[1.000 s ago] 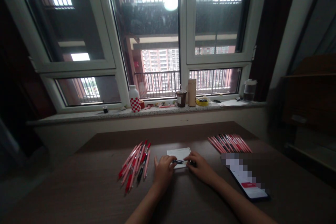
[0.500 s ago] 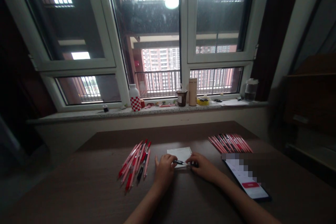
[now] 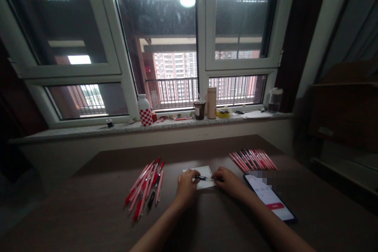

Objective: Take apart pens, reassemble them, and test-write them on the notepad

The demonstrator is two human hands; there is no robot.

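both hands are meeting over the dark brown wooden counter (image 3: 88,212). the left hand (image 3: 186,187) and right hand (image 3: 228,181) are each pinching one end of a slim black pen (image 3: 206,178), each grip closed tight on it. the pen is lying level between the grips, just over a small white notepad (image 3: 203,172). a loose pile of red pens (image 3: 144,189) is lying left of the grip. a neat row of red pens (image 3: 252,160) and a black phone (image 3: 270,197) are sitting to its right.

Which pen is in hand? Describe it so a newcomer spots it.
On the brown table under the window, find the white note sheet at its middle. The dark pen is held over it, left hand at one end, right hand at the other. Unlike the red pen pile at left and pen row at right, it is alone.
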